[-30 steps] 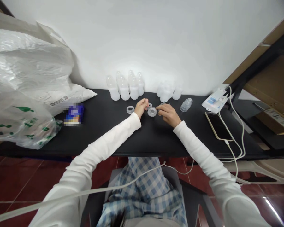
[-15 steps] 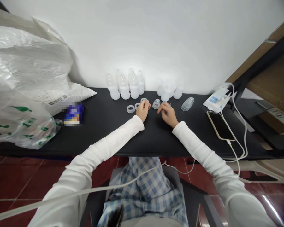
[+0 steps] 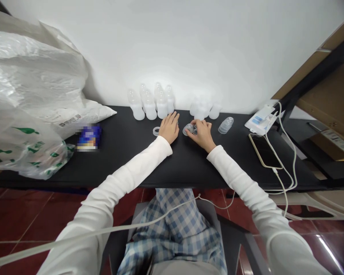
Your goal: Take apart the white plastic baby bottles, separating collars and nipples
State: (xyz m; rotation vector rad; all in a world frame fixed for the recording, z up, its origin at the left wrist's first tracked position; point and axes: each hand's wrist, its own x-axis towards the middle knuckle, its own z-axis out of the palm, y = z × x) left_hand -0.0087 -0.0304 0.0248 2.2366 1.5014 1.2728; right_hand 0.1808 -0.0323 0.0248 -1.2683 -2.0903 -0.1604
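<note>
My left hand (image 3: 169,128) lies palm down with fingers stretched, over the white collar rings; it hides all but one ring (image 3: 156,131) at its left. My right hand (image 3: 203,134) has thumb and fingers closed around a clear domed bottle cap (image 3: 187,130) on the black table. Small clear pieces (image 3: 195,131) show beneath its fingers, too small to name. Behind my left hand stand several baby bottles (image 3: 150,110) with clear caps on. Behind my right hand is a group of white bottle bodies (image 3: 200,113). A nested stack of clear caps (image 3: 226,125) lies tilted to the right.
Plastic bags (image 3: 31,103) fill the left side, beside a blurred blue packet (image 3: 88,137). On the right lie a phone (image 3: 265,151) on a cable and a white power strip (image 3: 260,119). The white wall (image 3: 189,49) rises behind the table (image 3: 132,160).
My left hand has opened from a curled shape and flattened over the rings. My right hand has moved slightly left and closed around the clear cap, which has shifted a little nearer.
</note>
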